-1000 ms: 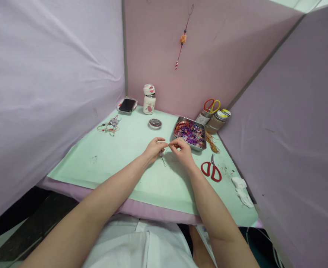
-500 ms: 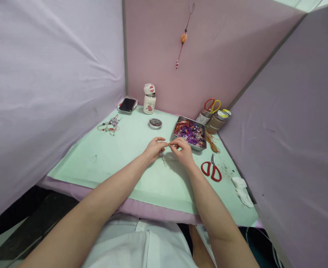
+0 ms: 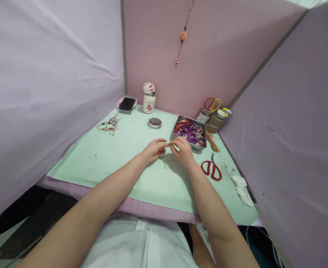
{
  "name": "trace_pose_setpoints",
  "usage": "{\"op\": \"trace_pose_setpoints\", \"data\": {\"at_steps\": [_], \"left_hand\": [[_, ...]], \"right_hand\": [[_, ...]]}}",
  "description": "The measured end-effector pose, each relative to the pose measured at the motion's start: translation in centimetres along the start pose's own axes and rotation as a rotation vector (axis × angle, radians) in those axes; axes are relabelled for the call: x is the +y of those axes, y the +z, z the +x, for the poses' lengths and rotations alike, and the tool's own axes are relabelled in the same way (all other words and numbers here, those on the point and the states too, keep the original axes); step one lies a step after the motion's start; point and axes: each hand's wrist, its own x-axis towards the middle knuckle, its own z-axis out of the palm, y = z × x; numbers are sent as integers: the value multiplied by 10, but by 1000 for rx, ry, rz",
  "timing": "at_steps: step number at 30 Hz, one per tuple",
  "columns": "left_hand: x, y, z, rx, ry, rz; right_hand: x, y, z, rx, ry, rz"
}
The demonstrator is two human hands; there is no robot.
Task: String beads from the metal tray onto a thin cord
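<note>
Right now, the beaded strand (image 3: 162,153) is hanging just below the curled fingers of the left hand (image 3: 155,149), its pale purple beads partly hiding behind them and its thin loop (image 3: 165,165) dangling lower, toward the person's body. The left hand is gripping the strand, its thumb and forefinger pointing right and pinching close to the tips of the right hand (image 3: 182,150). The right hand is also pinching, thumb against forefinger, at a tiny piece of the work between the two hands; that piece is showing too small to make out. Both hands are meeting over the middle of the pale green surface (image 3: 130,160), fingertips nearly touching. The left forearm is slanting in from the lower left, with the wrist running almost straight into the hand, while the right forearm is reaching up from the lower right and leaning leftward, its knuckles arching upward. Just behind the right hand, a metal tray (image 3: 199,147) is holding a heap of mostly purple beads, and red-handled scissors (image 3: 212,163) are lying with their blades pointing away, right of that wrist. A round container (image 3: 155,123) is sitting farther back, beyond the left hand.
</note>
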Motion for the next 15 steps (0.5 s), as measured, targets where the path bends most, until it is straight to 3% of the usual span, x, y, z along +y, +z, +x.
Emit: {"op": "trace_pose_setpoints", "data": {"at_steps": [7,12,15], "left_hand": [[2,5,-5,-11,-4,51],[-2,4,-3,-12,34,80],[-6,1,0,-36,57,59]], "right_hand": [[-4,11,-2,77,151,132],[-9,16,-1,121,407,312],[-9,18,1,132,632,584]]}}
